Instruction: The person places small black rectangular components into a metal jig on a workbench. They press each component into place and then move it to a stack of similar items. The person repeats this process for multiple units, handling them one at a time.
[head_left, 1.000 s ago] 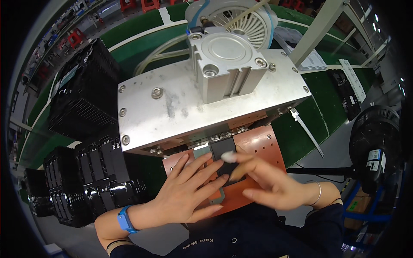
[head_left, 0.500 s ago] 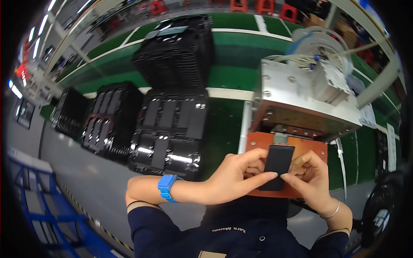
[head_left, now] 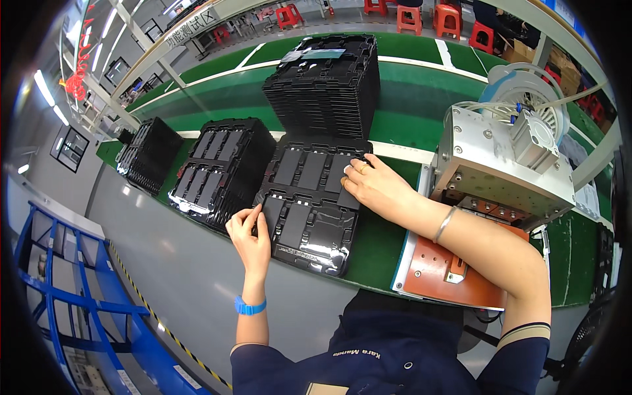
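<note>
My left hand (head_left: 249,238) is at the near left edge of a black plastic tray (head_left: 322,253). Its thumb and index finger pinch at the side of a thin black rectangular panel (head_left: 272,217) in the lower left compartment. My right hand (head_left: 374,185) reaches across to the tray's upper right, fingers curled down at the edge of another dark panel (head_left: 349,199), which the hand partly hides. Several like panels lie in the upper row, and one more panel (head_left: 295,224) sits beside the left-hand one. The lower right compartment is shiny, with no panel visible.
Right of the tray stands a metal press (head_left: 507,158) above an orange base plate (head_left: 428,280), with my right forearm across it. A tall stack of black trays (head_left: 322,92) rises behind; further tray stacks (head_left: 220,164) stand left. A blue rack (head_left: 85,283) is at lower left.
Both hands left the orange plate, where they held a black panel together, and moved left to the tray. They are now apart, at opposite sides of it. The view has shifted too.
</note>
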A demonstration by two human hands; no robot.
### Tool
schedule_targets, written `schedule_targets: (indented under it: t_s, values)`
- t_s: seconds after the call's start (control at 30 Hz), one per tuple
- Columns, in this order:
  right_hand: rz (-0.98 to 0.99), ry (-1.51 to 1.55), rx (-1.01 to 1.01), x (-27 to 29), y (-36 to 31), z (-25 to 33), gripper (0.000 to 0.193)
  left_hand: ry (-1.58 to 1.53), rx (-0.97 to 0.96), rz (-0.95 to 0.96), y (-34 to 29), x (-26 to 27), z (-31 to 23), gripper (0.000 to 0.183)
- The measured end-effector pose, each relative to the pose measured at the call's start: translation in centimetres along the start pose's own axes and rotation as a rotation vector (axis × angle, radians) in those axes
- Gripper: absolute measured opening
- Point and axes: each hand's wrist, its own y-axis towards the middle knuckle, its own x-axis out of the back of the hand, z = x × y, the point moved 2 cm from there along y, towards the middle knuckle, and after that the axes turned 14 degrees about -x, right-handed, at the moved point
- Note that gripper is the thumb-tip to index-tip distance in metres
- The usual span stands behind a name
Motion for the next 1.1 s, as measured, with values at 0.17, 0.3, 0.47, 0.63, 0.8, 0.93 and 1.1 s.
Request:
schedule_targets:
  t_s: [0.17, 0.3, 0.47, 0.63, 0.8, 0.93, 1.1]
  values:
    - [0.127, -0.108, 0.072, -0.1, 0.0, 0.2, 0.027, 0.087, -0.178, 0.113, -0.2, 0.2, -1.1, 0.023]
    - [0.136, -0.090, 0.048, 1.6, 0.0, -0.1, 0.025, 0.010, -0.145, 0.197, -0.1, 0.7, -0.9, 0.026]
    - [-0.168, 0.074, -0.106, 10.5, -7.5, -1.1, 0.033, 0.133, -0.201, 0.257, 0.4, 1.4, -1.3, 0.026]
    - [-0.164, -0.079, -0.391, 15.4, -19.1, -2.1, 0.031, 0.099, -0.370, 0.147, 3.0, 3.5, -5.6, 0.034]
    - [-0.005, 0.212, -0.705, 15.0, -23.2, -0.5, 0.027, -0.096, -0.788, 0.192, 5.9, 2.1, -14.6, 0.043]
    - [-0.039, 0.384, -0.786, 15.1, -22.1, -2.7, 0.023, -0.488, -1.207, 0.412, 5.8, -0.2, -21.9, 0.045]
    - [-0.070, 0.327, -0.803, 13.5, -20.9, -3.7, 0.019, -0.810, -1.297, 0.852, 3.4, -4.4, -26.5, 0.063]
